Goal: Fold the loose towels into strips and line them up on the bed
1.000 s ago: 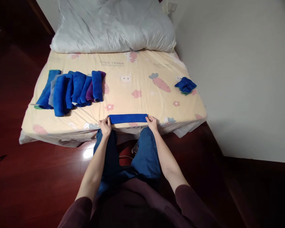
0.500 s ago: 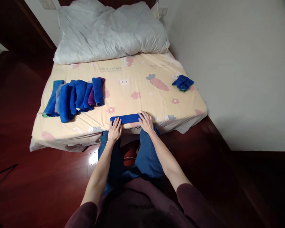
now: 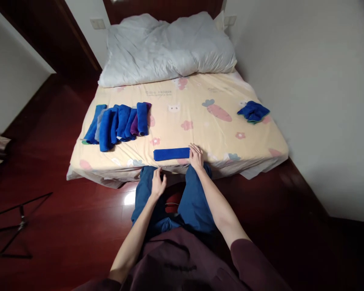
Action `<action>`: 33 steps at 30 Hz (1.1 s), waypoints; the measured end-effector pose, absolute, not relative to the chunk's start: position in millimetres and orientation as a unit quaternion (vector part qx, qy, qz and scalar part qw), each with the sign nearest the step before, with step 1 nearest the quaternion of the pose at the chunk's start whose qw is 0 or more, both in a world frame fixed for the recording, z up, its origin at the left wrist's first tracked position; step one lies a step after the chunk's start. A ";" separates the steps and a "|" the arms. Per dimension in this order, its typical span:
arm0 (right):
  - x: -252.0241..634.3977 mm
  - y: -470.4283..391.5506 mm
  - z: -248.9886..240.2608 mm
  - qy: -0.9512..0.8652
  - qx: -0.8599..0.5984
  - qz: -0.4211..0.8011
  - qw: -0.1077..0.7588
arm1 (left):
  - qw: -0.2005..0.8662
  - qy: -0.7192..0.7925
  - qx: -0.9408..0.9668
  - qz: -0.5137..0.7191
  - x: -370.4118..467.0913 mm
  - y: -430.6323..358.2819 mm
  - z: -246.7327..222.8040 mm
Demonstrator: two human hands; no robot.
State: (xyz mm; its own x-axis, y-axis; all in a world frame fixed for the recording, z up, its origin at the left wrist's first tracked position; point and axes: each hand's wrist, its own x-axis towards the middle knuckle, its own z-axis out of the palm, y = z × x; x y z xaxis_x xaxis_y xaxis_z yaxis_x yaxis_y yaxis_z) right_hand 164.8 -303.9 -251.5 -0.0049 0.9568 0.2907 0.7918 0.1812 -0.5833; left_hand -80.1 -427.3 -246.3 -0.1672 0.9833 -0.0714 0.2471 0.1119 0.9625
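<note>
A blue cloth folded into a long flat strip [image 3: 171, 154] lies near the front edge of the bed [image 3: 170, 131]. My right hand [image 3: 196, 156] rests at the strip's right end, fingers extended and touching it. Over my left thigh, below the strip, my left hand [image 3: 159, 183] is off the cloth, its fingers slightly curled and apart, holding nothing. To the left lies a row of several folded blue cloths [image 3: 123, 121], with a purple one [image 3: 134, 126] and a grey one among them. A crumpled blue cloth [image 3: 253, 112] with green edging sits on the right side.
A pale grey quilt [image 3: 170, 48] is bunched at the head of the bed. A white wall [image 3: 306, 89] stands at the right. Thin black stand legs [image 3: 21, 222] reach over the dark red floor at lower left.
My left hand has let go of the strip's left end and moved back over my thigh. My right hand remains at the right end. The view has shifted left.
</note>
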 end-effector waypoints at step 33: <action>148.1 -282.2 -226.6 -0.770 -0.549 0.204 0.253 | 0.610 0.385 0.304 0.623 -55.4 -276.0 -135.0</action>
